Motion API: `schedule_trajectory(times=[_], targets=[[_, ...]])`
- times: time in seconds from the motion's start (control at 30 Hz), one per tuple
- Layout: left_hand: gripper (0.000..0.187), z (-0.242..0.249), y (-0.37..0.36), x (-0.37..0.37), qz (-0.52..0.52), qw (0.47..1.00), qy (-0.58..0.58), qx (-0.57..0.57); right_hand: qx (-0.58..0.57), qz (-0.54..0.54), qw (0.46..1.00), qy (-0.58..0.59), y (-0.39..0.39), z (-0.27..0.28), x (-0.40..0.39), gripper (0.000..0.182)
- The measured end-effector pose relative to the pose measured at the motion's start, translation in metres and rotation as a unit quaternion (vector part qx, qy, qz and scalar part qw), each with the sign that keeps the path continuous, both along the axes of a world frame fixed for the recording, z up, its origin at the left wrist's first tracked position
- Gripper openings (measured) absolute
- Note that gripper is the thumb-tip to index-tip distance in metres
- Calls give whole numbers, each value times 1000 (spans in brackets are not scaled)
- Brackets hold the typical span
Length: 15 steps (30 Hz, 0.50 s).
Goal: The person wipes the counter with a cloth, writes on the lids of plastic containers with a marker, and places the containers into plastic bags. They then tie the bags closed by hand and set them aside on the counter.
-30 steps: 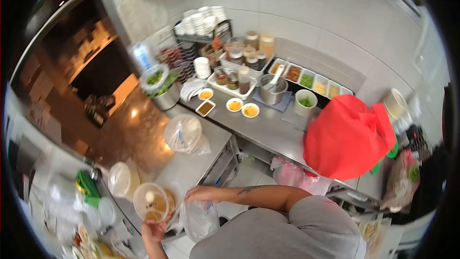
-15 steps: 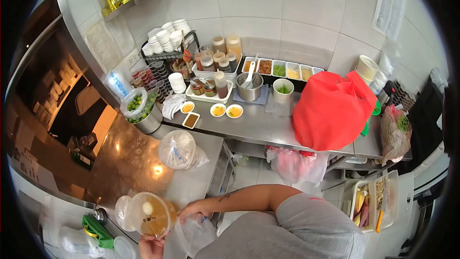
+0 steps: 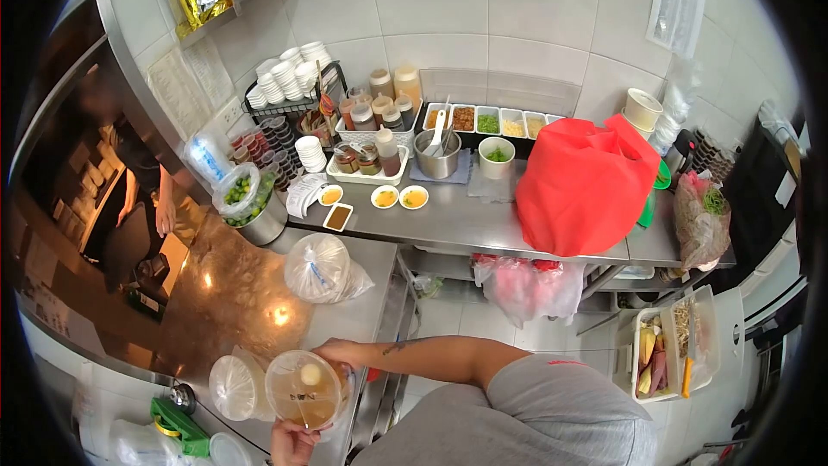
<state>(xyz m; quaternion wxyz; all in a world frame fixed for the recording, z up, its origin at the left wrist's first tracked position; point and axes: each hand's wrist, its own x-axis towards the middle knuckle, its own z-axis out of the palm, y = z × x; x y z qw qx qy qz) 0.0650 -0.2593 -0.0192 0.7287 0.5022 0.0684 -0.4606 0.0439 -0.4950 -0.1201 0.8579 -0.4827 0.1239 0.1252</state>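
Note:
Between my hands is a round clear plastic tub [image 3: 297, 410] of yellowish broth, its lid carrying dark markings. A pale round piece shows inside it. My left hand [image 3: 293, 443] grips the tub's near rim at the bottom of the view. On the far side, my right hand [image 3: 339, 351] curls round the upper edge, its fingertips partly hidden. Translucent plastic shows along the tub's right side. Just left of the tub stands a filled whitish plastic bag [image 3: 235, 388]. Another tied bag [image 3: 315, 267] sits farther up the steel counter [image 3: 358, 319].
Three small dishes of yellow sauce [image 3: 385, 198] and a brown one [image 3: 339, 217] stand on the back counter. A large red bag [image 3: 582, 185] is at right. A pot of green limes [image 3: 259, 216] stands at left. A person's arm [image 3: 164, 207] shows through the left opening.
The tub has moved right, away from the whitish bag. My right hand has gone from the loose clear bag to the tub's upper side. A person has appeared in the left opening.

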Motion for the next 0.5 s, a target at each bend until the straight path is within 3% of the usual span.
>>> schedule_trajectory(times=[0.1,0.17,0.23,0.3,0.37,0.5], targets=[[52,-36,16,11,-33,999,19,1,-257,-4,951,-171,2,-13,-6,16],[53,-30,16,2,-30,999,18,16,-431,7,872,-233,5,2,-12,14],[54,-25,13,-3,-46,999,13,25,-264,-48,948,-169,6,7,-7,18],[55,-23,13,-1,-79,997,4,23,-243,-81,927,-273,0,11,-4,19],[56,-31,20,9,-86,995,-1,49,-352,-93,766,-530,-14,18,1,19],[55,1,16,-5,-124,990,-24,64,-529,-22,690,-493,-10,-5,42,23]])
